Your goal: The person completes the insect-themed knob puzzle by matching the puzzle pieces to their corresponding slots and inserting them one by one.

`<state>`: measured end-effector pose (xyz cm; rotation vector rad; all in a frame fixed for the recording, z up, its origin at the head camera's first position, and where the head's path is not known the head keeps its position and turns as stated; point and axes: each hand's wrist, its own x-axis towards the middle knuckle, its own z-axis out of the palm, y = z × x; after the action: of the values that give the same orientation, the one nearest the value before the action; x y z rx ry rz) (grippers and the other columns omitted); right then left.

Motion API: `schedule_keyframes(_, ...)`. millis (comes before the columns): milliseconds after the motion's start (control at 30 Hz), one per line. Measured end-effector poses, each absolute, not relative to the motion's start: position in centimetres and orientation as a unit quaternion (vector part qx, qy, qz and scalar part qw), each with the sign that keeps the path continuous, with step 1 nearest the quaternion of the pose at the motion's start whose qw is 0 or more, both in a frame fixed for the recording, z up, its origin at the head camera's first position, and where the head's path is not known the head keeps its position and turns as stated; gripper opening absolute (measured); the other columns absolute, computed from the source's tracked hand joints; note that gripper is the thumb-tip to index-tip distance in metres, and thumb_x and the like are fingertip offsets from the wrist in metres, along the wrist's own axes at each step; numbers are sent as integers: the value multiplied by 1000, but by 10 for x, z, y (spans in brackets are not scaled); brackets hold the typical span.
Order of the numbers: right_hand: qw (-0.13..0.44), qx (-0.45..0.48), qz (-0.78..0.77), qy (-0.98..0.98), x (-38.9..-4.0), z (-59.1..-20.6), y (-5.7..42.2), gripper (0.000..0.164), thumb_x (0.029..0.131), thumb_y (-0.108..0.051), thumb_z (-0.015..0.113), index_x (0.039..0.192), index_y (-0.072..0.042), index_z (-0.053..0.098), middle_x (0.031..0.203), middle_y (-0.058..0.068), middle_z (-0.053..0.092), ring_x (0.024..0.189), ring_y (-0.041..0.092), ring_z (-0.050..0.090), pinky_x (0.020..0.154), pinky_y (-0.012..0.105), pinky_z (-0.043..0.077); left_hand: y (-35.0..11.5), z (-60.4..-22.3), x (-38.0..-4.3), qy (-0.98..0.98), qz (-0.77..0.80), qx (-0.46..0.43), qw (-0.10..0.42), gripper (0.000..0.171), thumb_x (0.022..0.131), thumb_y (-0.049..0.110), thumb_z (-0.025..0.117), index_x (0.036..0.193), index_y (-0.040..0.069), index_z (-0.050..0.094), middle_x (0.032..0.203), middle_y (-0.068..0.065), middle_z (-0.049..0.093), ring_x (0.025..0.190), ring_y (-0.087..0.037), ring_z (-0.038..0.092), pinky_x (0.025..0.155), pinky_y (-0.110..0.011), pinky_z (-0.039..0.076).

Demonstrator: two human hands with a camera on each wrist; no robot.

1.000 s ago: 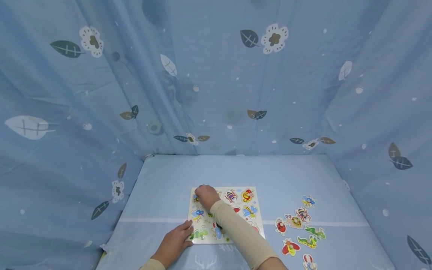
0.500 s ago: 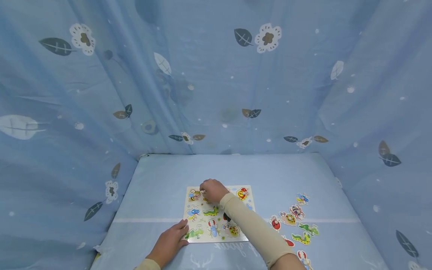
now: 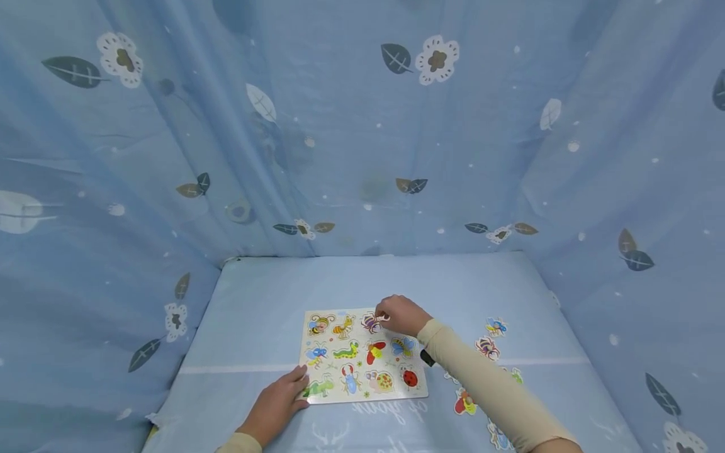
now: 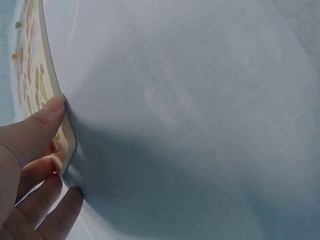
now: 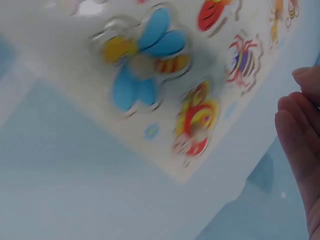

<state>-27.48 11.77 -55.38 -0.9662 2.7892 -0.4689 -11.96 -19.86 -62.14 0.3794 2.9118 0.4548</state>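
Observation:
In the head view an insect-picture puzzle board (image 3: 334, 360) lies flat, with a ladybug (image 3: 409, 377), a spider (image 3: 370, 323) and other bugs on it. My left hand (image 3: 275, 404) holds the board's near-left corner; in the left wrist view its thumb (image 4: 54, 104) lies on the edge and its other fingers bend about the corner. Above the board's far right part is my right hand (image 3: 403, 315), fingers loosely bent. The right wrist view shows its thumb and fingers apart, with nothing seen between them. A blue-winged bug piece (image 5: 142, 65) with a knob sits in the board there.
Loose insect pieces lie on the cloth right of the board, among them a blue-winged bug (image 3: 496, 326), a spider (image 3: 488, 347) and a red-winged bug (image 3: 466, 401). My right sleeve (image 3: 487, 384) covers some of them. Blue curtains (image 3: 362, 138) stand around the table (image 3: 272, 283).
My right hand has moved from the board's far left corner, by the bee, rightward past the spider. The left hand keeps its hold on the corner. The head view has shifted slightly.

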Motion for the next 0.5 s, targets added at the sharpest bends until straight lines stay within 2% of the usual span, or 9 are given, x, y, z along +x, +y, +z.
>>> schedule_keyframes(267,88,-290,-174,937,-250,-558,184,17,88,-7,80,106,-7,80,99,3,79,85,14,70,75,28,63,-199,-618,-119,978,148,120,85,58,80,33,86,130,7,71,149,-9,61,136,-29,60,109,-49,56)
schedule_keyframes(500,127,-206,-168,956,-221,-574,229,12,86,-10,82,97,-11,79,86,-5,72,73,8,58,68,28,59,-195,-620,-120,978,148,111,94,57,80,32,86,129,8,71,150,-8,60,137,-30,60,111,-49,55)
